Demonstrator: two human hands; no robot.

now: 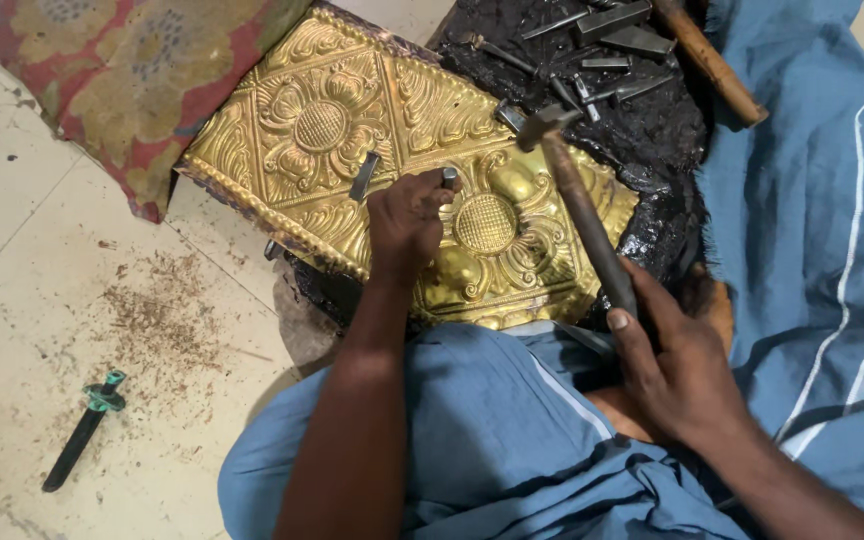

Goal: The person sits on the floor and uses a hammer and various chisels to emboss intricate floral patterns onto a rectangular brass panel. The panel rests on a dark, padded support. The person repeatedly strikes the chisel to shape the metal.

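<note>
A gold-coloured embossed metal sheet (352,110) with flower patterns lies on a black pitch bed (652,140) in front of me. My left hand (407,222) grips a short steel punch (449,178) and holds it upright on the sheet, beside a round cross-hatched flower centre (485,223). My right hand (674,365) holds the wooden handle of a hammer (577,200). The hammer's steel head is raised above and to the right of the punch, apart from it. A second punch (364,176) lies loose on the sheet.
Several steel punches (602,50) and a wooden handle (709,62) rest on the pitch at the top. Blue cloth (812,200) covers my lap and the right side. A patterned red cushion (132,70) lies top left. A black and green tool (82,432) lies on the dusty floor.
</note>
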